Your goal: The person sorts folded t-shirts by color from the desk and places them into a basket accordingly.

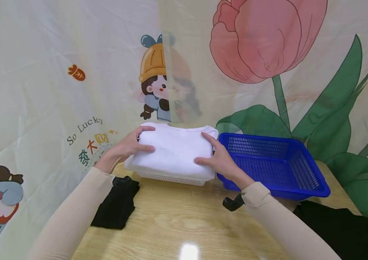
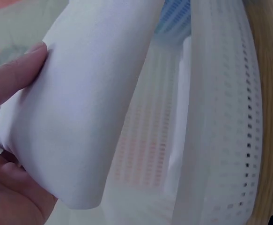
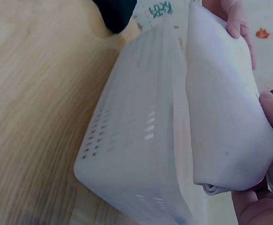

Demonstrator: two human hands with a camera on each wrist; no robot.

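A folded white shirt (image 1: 177,150), its neckline along the far edge, is held between both hands at the mouth of a white perforated basket (image 1: 174,179). My left hand (image 1: 128,146) grips its left end, thumb on the near face and fingers round the far side. At the other end my right hand (image 1: 221,160) grips it the same way. In the left wrist view, part of the basket's inside (image 2: 143,140) shows beside the shirt. A rolled lower corner of the shirt (image 3: 230,140) appears in the right wrist view, close by the basket wall (image 3: 131,140).
A blue perforated basket (image 1: 312,177) stands just right of the white one. Folded black cloth (image 1: 117,207) lies on the wooden table (image 1: 177,220) at the left, and more black cloth (image 1: 343,227) at the right. A printed curtain (image 1: 106,72) hangs behind the table.
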